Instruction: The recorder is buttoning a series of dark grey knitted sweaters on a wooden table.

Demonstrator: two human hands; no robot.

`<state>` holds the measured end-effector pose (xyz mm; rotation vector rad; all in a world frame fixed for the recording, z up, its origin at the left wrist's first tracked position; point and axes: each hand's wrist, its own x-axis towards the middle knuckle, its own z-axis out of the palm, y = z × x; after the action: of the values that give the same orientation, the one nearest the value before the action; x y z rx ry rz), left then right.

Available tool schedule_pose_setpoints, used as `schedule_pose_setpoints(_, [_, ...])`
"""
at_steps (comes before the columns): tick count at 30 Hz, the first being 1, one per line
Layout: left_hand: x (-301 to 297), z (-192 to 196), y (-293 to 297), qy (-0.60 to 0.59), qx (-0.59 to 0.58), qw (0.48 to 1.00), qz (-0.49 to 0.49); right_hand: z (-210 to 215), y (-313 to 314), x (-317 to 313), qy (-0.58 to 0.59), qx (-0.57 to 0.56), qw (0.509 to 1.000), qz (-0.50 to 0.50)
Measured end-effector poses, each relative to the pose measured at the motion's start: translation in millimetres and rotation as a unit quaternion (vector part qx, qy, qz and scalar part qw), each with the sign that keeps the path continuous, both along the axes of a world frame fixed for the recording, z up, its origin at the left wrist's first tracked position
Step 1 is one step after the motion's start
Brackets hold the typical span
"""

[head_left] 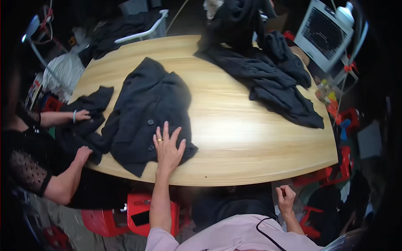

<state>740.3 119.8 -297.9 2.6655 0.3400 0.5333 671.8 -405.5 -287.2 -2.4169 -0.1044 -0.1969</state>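
Pressing dark buttoned coat point(146, 113) flat on counter point(251, 138): left hand point(168, 146) fingers spread; right hand point(286, 197) loosely curled, empty, off coat. Next, likely smoothing or folding.

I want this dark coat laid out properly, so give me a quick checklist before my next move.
1. Left hand flat on the dark coat: ok.
2. Right hand free, off the table: ok.
3. Coat fully on the table: not ok, hem and sleeve overhang the near edge.
4. Co-worker's hands off the coat: not ok, on its sleeve.
5. Pile of dark clothes apart from the coat: ok.
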Motion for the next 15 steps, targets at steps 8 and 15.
schedule_pose_setpoints(8, [-19.0,-19.4,6.4,-0.198,0.029,0.978,-0.053,-141.7,-131.6,-203.9,0.236,0.037,0.968,-0.071])
schedule_pose_setpoints(15, [-13.4,-24.6,8.3,-0.163,0.1,0.972,-0.135,-88.6,-81.5,-143.4,0.141,0.09,0.982,0.083])
